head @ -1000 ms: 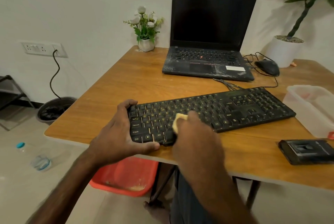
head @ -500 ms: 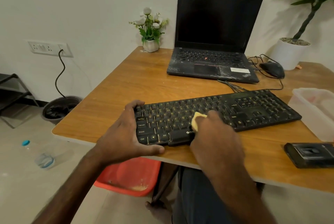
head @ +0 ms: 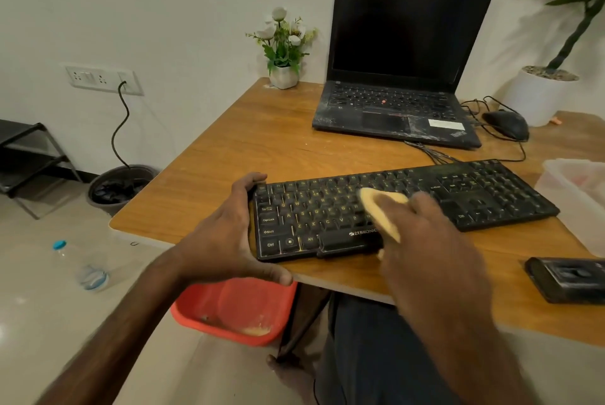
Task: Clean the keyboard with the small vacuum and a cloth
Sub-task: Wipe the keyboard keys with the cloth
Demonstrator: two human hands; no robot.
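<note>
A black keyboard [head: 465, 195] lies slanted on the wooden table [head: 278, 143], near its front edge. My left hand [head: 229, 237] grips the keyboard's left end, fingers over the far corner and thumb along the near edge. My right hand [head: 425, 241] holds a folded yellow cloth [head: 381, 205] and presses it onto the letter keys in the middle. A flat black device [head: 569, 278], perhaps the small vacuum, lies at the table's front right.
An open dusty laptop [head: 399, 110] stands behind the keyboard, with a mouse [head: 505, 125], cables and a white planter [head: 540, 100] to its right. A flower pot [head: 284, 75] is at the back. A translucent tub [head: 579, 198] sits right. Red basin [head: 235, 313], bottle [head: 85, 270] and black bin [head: 121, 185] are on the floor.
My right hand has slid the yellow cloth rightward and away along the keys, from the lower left keys toward the middle. The left hand keeps its grip on the keyboard's left end.
</note>
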